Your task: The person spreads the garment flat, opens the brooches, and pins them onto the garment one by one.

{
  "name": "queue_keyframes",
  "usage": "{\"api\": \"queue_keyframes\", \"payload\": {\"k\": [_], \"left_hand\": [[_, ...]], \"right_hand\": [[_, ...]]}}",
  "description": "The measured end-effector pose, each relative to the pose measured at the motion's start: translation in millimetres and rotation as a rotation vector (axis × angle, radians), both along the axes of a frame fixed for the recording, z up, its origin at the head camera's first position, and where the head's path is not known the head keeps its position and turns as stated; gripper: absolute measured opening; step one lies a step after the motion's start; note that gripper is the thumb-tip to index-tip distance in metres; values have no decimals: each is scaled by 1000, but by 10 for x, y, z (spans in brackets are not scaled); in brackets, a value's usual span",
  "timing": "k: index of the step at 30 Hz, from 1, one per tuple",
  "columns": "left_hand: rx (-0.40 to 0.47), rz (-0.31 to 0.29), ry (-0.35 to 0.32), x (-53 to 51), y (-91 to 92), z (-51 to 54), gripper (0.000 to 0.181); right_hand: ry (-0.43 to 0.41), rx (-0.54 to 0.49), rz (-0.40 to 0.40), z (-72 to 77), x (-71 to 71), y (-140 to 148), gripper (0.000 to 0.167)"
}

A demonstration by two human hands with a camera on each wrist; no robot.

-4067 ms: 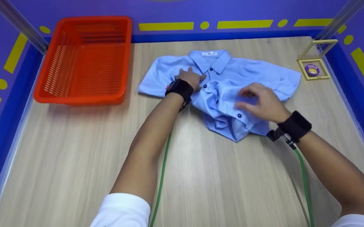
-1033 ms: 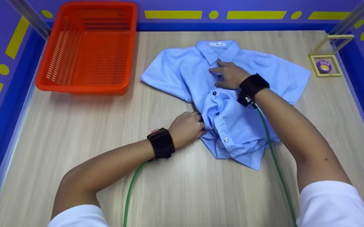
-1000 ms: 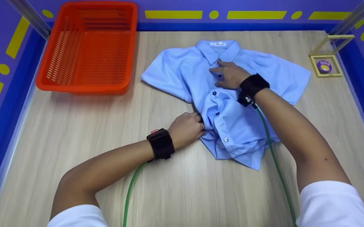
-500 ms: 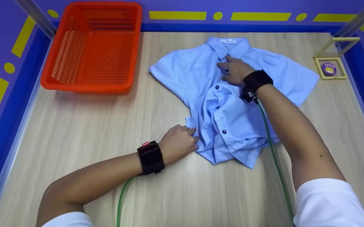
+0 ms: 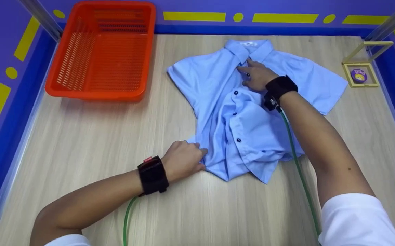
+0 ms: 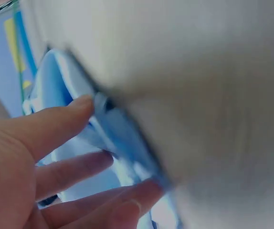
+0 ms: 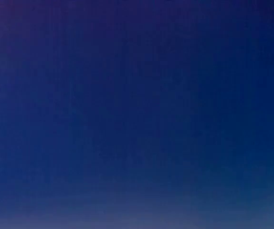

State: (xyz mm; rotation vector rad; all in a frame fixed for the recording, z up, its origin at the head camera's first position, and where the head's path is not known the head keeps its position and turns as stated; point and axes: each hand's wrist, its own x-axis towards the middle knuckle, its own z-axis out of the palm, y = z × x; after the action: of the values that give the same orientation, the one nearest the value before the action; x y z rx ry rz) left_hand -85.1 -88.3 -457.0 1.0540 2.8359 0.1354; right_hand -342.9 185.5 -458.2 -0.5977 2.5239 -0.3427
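A light blue short-sleeved shirt (image 5: 255, 126) with dark buttons lies front up, its collar toward the back of the table. Its left side is drawn out toward my left hand (image 5: 183, 160), which pinches the side edge near the hem. In the left wrist view, thumb and fingers sit around the folded shirt edge (image 6: 120, 131). My right hand (image 5: 259, 77) presses on the button strip just below the collar, fingers spread. The lower front of the shirt is bunched in wrinkles. Only dark blue blur fills the right wrist view.
An orange plastic basket (image 5: 144, 78) stands at the back left. At the back right is a small gold-framed case (image 5: 363, 84) with its lid up and a purple round piece inside. Green cables (image 5: 298, 167) trail from both wrists across the wooden table (image 5: 91, 143).
My left hand has moved left and toward me, pulling the shirt's side edge outward and smoothing its left half. My right hand, earlier above the lower front, now stays on the strip below the collar.
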Motion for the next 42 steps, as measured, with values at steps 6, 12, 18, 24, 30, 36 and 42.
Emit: {"api": "queue_keyframes", "payload": {"k": [6,12,18,24,30,36,42], "left_hand": [[96,40,-189,-17,-46,65,17],[130,83,-191,126,-79,73,34],[91,94,-210,237,-73,117,67],[56,56,-251,291,-44,136,73],[-10,-47,-272,401,-21,104,67],[-77,-157,-181,482,-17,19,22],[-15,-226,-186,371,-35,21,3]], "right_hand": [[13,-19,-24,-67,-13,35,68],[30,-9,-40,-63,-29,53,66],[72,4,-90,-62,-58,98,64],[105,-23,-149,-101,-74,116,63],[140,-54,-213,-111,-60,106,64],[161,-87,-242,-119,-82,98,72],[184,-146,-237,-190,-153,129,78]]}}
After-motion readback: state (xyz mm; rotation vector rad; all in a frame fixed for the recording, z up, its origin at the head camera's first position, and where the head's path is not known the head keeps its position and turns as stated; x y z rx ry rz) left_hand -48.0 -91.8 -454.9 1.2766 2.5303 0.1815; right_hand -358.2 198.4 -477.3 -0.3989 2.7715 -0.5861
